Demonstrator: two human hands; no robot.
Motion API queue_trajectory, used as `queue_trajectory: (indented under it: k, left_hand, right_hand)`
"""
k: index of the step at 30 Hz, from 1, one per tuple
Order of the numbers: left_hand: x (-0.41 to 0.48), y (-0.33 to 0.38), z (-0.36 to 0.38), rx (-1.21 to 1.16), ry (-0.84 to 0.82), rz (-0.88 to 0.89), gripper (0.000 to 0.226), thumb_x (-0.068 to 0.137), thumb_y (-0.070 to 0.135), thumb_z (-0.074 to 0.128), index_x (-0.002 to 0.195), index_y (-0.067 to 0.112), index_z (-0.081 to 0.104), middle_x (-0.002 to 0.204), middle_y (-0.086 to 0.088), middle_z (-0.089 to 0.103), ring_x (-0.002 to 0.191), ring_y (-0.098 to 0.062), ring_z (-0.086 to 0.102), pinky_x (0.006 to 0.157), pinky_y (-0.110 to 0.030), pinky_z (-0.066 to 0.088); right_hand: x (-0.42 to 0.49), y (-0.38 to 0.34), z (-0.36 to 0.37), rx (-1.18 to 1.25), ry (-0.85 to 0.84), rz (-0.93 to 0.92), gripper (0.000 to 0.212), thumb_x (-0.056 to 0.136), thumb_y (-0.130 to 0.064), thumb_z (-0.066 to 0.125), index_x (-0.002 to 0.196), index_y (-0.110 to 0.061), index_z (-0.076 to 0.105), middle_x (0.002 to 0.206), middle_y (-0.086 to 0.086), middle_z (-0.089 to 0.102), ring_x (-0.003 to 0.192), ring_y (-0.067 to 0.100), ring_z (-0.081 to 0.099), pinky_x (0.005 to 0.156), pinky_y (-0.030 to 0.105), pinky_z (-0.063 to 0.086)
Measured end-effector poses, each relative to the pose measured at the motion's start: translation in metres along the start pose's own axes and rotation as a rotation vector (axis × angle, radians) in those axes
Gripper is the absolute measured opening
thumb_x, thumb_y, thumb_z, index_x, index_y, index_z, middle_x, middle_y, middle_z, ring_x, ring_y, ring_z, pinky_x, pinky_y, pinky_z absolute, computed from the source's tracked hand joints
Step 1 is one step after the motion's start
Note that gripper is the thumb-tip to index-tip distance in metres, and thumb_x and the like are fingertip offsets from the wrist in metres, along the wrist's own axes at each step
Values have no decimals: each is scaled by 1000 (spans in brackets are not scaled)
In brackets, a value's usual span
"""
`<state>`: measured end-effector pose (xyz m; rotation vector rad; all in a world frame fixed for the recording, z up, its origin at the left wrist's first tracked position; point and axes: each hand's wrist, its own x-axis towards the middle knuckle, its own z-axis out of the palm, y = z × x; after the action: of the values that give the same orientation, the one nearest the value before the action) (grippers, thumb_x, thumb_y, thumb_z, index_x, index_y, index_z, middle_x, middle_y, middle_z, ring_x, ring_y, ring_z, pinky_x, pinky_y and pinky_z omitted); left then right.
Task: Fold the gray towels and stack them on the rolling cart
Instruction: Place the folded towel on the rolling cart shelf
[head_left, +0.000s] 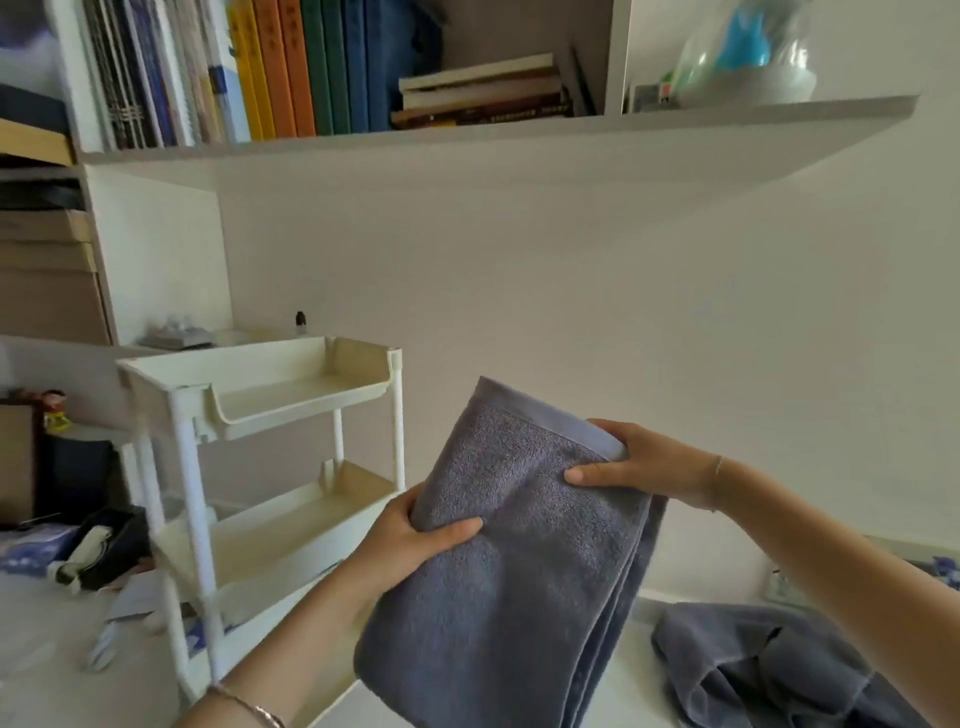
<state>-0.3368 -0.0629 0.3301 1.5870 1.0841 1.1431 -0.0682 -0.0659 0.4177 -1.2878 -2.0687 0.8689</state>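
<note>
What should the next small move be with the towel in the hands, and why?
Probably carry the folded towel leftward to the cart's top tray: the left hand and right hand both hold it in the air, and that tray looks bare.

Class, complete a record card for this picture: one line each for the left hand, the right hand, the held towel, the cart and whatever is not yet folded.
left hand: grips the folded towel at its left edge
right hand: grips its upper right corner
towel state: gray, layered, held in the air
rolling cart: white; no towel on the two trays in view
not yet folded: second gray towel, crumpled on the white surface
</note>
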Motion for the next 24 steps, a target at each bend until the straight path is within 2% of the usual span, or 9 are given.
queue_trajectory:
  k: [2, 5, 9, 13, 16, 19, 21, 23, 24]
  left_hand:
    - [0, 20, -5, -4, 15, 31, 53, 58, 34, 88, 104, 23, 64, 93, 12, 74, 88, -6, 69, 70, -16, 52]
    - [2, 46, -11, 56, 42, 96, 38, 67, 16, 83, 99, 24, 65, 91, 15, 73, 85, -2, 69, 66, -10, 49]
    - [1, 79, -29, 142, 112, 115, 40, 66, 23, 84, 100, 29, 63, 93, 22, 71, 89, 3, 67, 71, -9, 48]
    - [-12, 106, -65, 147, 112, 48, 39, 71, 44, 77, 106, 33, 63, 104, 19, 70, 100, -1, 64, 82, -16, 47]
    - [-26, 117, -92, -43, 203, -38, 31, 81, 53, 60, 99, 30, 70, 102, 11, 72, 97, -4, 66, 81, -20, 43]
    - [-40, 111, -117, -448, 282, -88, 52, 80, 63, 49, 86, 19, 78, 94, -2, 71, 89, -16, 64, 78, -30, 44]
    - [-45, 107, -128, -705, 226, -17, 72, 57, 70, 73, 101, 13, 75, 106, -13, 64, 96, -24, 60, 83, -36, 52]
    - [-44, 103, -127, -714, 167, 7, 94, 36, 64, 86, 111, 10, 67, 107, -14, 64, 96, -26, 63, 84, -37, 54]
    - [-43, 103, -120, -643, 148, -5, 99, 36, 60, 88, 117, 10, 62, 112, -12, 65, 101, -27, 64, 89, -38, 53]
  right_hand:
    - [9, -5, -7, 3, -61, 15, 59, 65, -50, 80, 113, -22, 60, 108, 1, 70, 100, 18, 67, 93, 41, 52]
    - [24, -24, -8, 71, -164, -8, 46, 75, -42, 74, 114, -20, 62, 108, -2, 71, 100, 16, 68, 92, 36, 52]
    - [53, -62, 1, 86, -24, -159, 50, 64, -48, 77, 103, -18, 67, 97, -1, 74, 89, 15, 71, 85, 35, 55]
    - [76, -98, -3, 165, 82, -295, 51, 57, -42, 78, 96, -11, 68, 87, 5, 75, 79, 20, 72, 74, 33, 58]
    - [93, -119, -17, 300, 94, -348, 46, 60, -38, 77, 95, -9, 68, 83, 6, 75, 75, 22, 72, 67, 30, 58]
    - [111, -131, -32, 453, 126, -341, 54, 59, -40, 75, 101, -7, 67, 85, 7, 75, 75, 22, 72, 63, 28, 59]
    - [124, -135, -38, 578, 127, -313, 51, 62, -40, 72, 102, -7, 66, 85, 8, 74, 73, 22, 72, 61, 30, 59]
    - [142, -136, -39, 668, 99, -266, 55, 63, -42, 71, 106, -8, 65, 93, 11, 73, 82, 26, 71, 67, 35, 60]
    - [149, -137, -37, 703, 79, -237, 61, 61, -44, 73, 109, -8, 64, 99, 14, 72, 88, 29, 70, 73, 39, 59]
